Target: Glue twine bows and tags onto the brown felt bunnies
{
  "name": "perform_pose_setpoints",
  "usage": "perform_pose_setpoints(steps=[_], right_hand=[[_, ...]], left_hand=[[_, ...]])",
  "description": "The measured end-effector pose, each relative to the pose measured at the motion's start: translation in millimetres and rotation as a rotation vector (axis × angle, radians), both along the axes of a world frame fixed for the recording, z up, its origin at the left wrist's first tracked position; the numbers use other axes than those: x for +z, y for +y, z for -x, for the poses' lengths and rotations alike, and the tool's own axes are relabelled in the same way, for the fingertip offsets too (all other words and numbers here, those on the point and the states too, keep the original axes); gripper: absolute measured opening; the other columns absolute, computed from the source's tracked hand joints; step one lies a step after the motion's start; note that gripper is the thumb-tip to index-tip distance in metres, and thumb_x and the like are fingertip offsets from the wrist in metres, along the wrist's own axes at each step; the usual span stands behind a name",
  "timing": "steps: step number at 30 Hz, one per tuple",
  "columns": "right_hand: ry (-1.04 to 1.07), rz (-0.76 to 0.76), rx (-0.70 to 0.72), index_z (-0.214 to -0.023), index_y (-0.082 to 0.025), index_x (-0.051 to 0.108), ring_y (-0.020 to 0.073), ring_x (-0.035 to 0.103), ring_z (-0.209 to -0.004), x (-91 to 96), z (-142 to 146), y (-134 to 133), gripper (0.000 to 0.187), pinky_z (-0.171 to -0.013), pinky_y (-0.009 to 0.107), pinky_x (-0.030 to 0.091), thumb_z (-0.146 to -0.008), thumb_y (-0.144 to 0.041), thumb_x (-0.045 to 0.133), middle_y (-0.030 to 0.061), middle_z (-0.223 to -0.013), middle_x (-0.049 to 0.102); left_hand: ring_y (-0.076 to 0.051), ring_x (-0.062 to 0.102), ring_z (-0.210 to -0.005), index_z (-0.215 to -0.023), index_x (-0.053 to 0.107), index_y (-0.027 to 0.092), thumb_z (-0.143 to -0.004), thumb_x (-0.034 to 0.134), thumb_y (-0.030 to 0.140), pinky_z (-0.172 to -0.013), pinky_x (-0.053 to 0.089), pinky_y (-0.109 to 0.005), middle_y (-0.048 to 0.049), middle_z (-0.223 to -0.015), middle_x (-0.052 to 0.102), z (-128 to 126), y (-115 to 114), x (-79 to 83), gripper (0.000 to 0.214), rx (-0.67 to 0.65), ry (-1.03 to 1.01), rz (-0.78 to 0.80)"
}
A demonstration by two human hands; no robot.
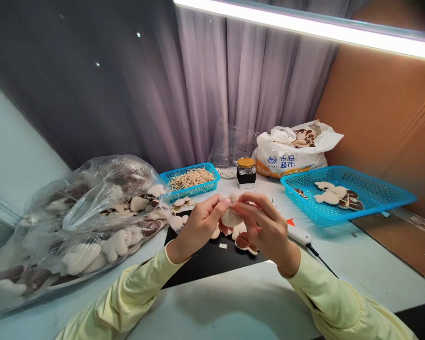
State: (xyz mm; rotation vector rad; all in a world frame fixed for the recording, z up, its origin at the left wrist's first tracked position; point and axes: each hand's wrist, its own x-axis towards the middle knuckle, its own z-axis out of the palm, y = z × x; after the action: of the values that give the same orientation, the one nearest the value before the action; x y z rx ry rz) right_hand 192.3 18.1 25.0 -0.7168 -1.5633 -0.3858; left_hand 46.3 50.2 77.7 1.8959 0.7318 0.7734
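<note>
Both hands are held close together at mid-view, fingertips pinched inward.
The left forearm [127,295] and the right forearm [340,297] are angled inward from the lower corners, both covered by pale yellow sleeves down to the wrists. The left hand [202,223] is slanted up to the right, its thumb [221,207] laid nearly straight and pressed inward. The right hand [267,224] is turned to face it, its fingers [258,202] bent and pointed leftward (the right thumb cannot be clearly made out). Both wrists are left bare.
</note>
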Motion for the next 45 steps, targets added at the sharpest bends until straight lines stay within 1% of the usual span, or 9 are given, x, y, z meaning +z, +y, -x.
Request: perform_pose_setpoints(steps=[4, 6, 11, 18, 22, 27, 33, 39, 45], right_hand=[[-0.003, 0.003, 0.006, -0.096, -0.022, 0.06, 0.0162, 0.059, -0.082, 0.2, -0.1, 0.9, 0.037, -0.065, 0.029, 0.052, -0.078, 0.004, 0.042, 0.0063, -0.094, 0.057], [-0.004, 0.005, 0.007, -0.096, -0.021, 0.06, 0.0167, 0.058, -0.083, -0.5, -0.2, 1.3, 0.037, -0.066, 0.03, 0.052, -0.077, 0.005, 0.041, 0.0066, -0.093, 0.057], [-0.033, 0.014, 0.032, -0.107, -0.023, 0.057, 0.0176, 0.057, -0.089, -3.2, -1.5, 2.3, 0.045, -0.069, 0.031, 0.053, -0.076, 0.006, 0.039, 0.0078, -0.099, 0.054], [-0.051, -0.014, 0.038, -0.1, -0.022, 0.058, 0.0187, 0.056, -0.084, -2.5, -2.9, 2.0, 0.04, -0.064, 0.032, 0.051, -0.076, 0.005, 0.04, 0.0074, -0.093, 0.053], [-0.037, -0.045, 0.055, -0.104, -0.022, 0.058, 0.0195, 0.058, -0.085, -2.5, -3.1, 2.3, 0.041, -0.066, 0.033, 0.052, -0.076, 0.004, 0.042, 0.0075, -0.092, 0.055], [-0.017, -0.073, 0.049, -0.109, -0.024, 0.059, 0.019, 0.06, -0.084, -2.4, -2.8, 2.3, 0.043, -0.066, 0.033, 0.053, -0.079, 0.003, 0.043, 0.0063, -0.091, 0.057], [-0.02, -0.033, 0.024, -0.101, -0.021, 0.059, 0.018, 0.058, -0.083, 0.7, -1.5, -0.4, 0.035, -0.066, 0.032, 0.052, -0.079, 0.001, 0.044, 0.0072, -0.091, 0.058], [-0.008, -0.005, 0.009, -0.102, -0.021, 0.056, 0.0175, 0.058, -0.085, 1.1, -0.6, -0.5, 0.037, -0.07, 0.032, 0.052, -0.079, 0.003, 0.041, 0.0069, -0.093, 0.057], [-0.009, 0.016, 0.013, -0.097, -0.021, 0.057, 0.017, 0.058, -0.08, -1.6, -1.1, 2.0, 0.034, -0.063, 0.03, 0.052, -0.078, 0.002, 0.04, 0.0061, -0.089, 0.058]], left_hand=[[-0.011, 0.052, -0.049, -0.077, 0.047, 0.018, -0.09, 0.037, 0.043, -0.045, 0.036, -0.021, 0.0042, -0.056, 0.053, 0.0, -0.6, 1.8, 0.029, 0.002, 0.019, -0.008], [-0.011, 0.052, -0.05, -0.079, 0.048, 0.018, -0.09, 0.037, 0.043, -0.045, 0.036, -0.021, 0.0042, -0.058, 0.052, -0.2, -0.7, 2.0, 0.029, -0.001, 0.012, -0.002], [-0.011, 0.053, -0.05, -0.076, 0.046, 0.019, -0.091, 0.037, 0.042, -0.046, 0.037, -0.022, 0.0044, -0.056, 0.052, 0.4, -0.6, 2.6, 0.029, -0.001, 0.017, -0.01], [-0.011, 0.052, -0.054, -0.078, 0.047, 0.018, -0.091, 0.036, 0.041, -0.052, 0.04, -0.022, 0.0032, -0.061, 0.052, -0.1, 0.4, 2.4, 0.029, -0.051, 0.002, 0.073], [-0.011, 0.052, -0.053, -0.079, 0.048, 0.017, -0.091, 0.036, 0.04, -0.052, 0.041, -0.023, 0.0022, -0.062, 0.053, -0.3, -0.7, 6.8, 0.029, -0.065, -0.008, 0.108], [-0.011, 0.053, -0.052, -0.077, 0.049, 0.017, -0.091, 0.035, 0.038, -0.052, 0.041, -0.022, 0.0026, -0.06, 0.054, 0.5, -2.1, 9.5, 0.029, -0.051, -0.016, 0.082], [-0.011, 0.052, -0.051, -0.077, 0.048, 0.017, -0.091, 0.036, 0.04, -0.051, 0.04, -0.022, 0.0035, -0.058, 0.052, 0.2, -1.8, 6.8, 0.03, -0.033, 0.008, 0.058], [-0.011, 0.052, -0.051, -0.074, 0.047, 0.018, -0.091, 0.035, 0.04, -0.051, 0.039, -0.022, 0.0041, -0.056, 0.053, 1.0, -3.4, 8.3, 0.031, -0.006, 0.041, -0.036], [-0.012, 0.052, -0.052, -0.073, 0.047, 0.019, -0.09, 0.035, 0.04, -0.051, 0.038, -0.023, 0.0042, -0.056, 0.053, 2.2, -4.1, 9.7, 0.03, -0.005, 0.097, -0.059]])
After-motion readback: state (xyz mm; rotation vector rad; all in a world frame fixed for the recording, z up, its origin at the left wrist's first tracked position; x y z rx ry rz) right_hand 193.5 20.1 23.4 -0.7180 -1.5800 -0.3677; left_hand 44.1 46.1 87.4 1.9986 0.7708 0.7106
